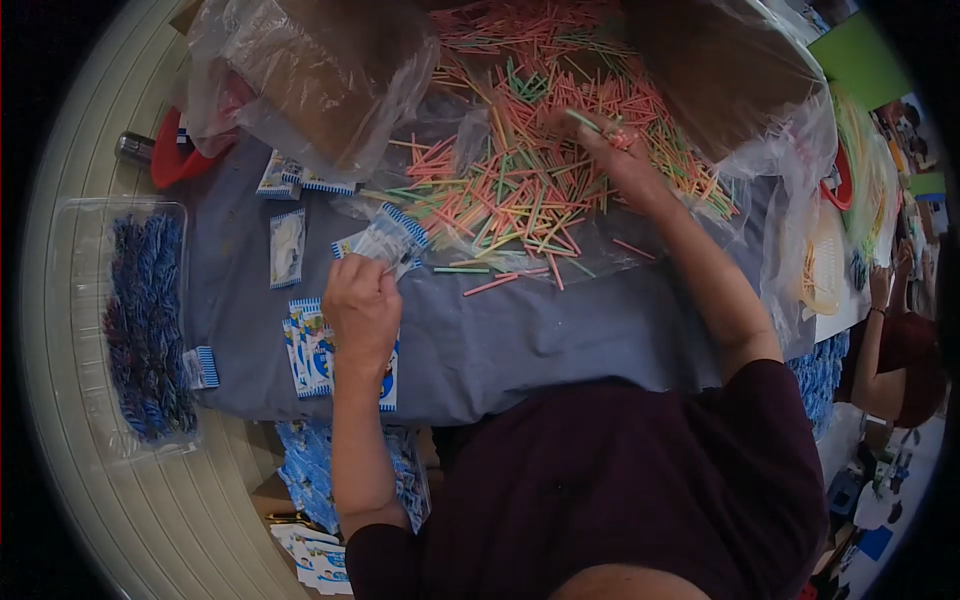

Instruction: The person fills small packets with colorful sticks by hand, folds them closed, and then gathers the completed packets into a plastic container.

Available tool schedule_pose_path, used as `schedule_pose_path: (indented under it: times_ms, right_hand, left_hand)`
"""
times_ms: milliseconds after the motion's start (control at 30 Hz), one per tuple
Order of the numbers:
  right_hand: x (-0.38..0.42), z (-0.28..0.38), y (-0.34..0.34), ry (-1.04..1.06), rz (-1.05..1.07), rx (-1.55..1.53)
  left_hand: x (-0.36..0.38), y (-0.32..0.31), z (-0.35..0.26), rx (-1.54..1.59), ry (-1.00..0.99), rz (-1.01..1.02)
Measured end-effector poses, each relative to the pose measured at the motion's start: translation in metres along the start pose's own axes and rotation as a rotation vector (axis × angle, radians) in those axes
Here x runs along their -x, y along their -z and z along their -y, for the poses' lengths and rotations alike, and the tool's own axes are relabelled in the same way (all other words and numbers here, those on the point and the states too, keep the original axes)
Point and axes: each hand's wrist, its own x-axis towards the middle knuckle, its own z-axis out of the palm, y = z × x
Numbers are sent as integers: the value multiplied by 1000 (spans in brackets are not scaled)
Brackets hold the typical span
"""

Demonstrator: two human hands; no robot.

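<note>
My left hand [362, 310] is closed on the lower edge of a clear packet [393, 238] with blue-striped ends. My right hand [622, 160] reaches into a large heap of short coloured sticks [520, 190], pink, green and yellow, like thin straws. Its fingers are closed round a few sticks [583, 121], a pale green one among them. Below my left hand lie several blue and white printed packets [310, 345], partly covered by my wrist. A single clear packet [287, 247] rests to the left, with more packets [280, 178] above it.
A clear plastic tray [193, 300] of dark blue twisted strands stands at the left. Clear plastic bags [300, 90] surround the heap, over a grey cloth [480, 350]. Red objects [180, 150] sit at the side. Another person [895, 370] is at the far right.
</note>
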Motion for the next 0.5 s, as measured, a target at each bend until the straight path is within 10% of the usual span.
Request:
schedule_pose_path:
  times_ms: [200, 267, 500]
  right_hand:
    - [-3, -5, 5, 89, 26, 224]
    - [3, -21, 6, 188, 82, 1001]
    - [7, -4, 3, 109, -55, 423]
  left_hand:
    - [-8, 13, 1, 158, 50, 101]
    - [-11, 14, 6, 160, 78, 135]
    - [-8, 10, 22, 541, 297, -10]
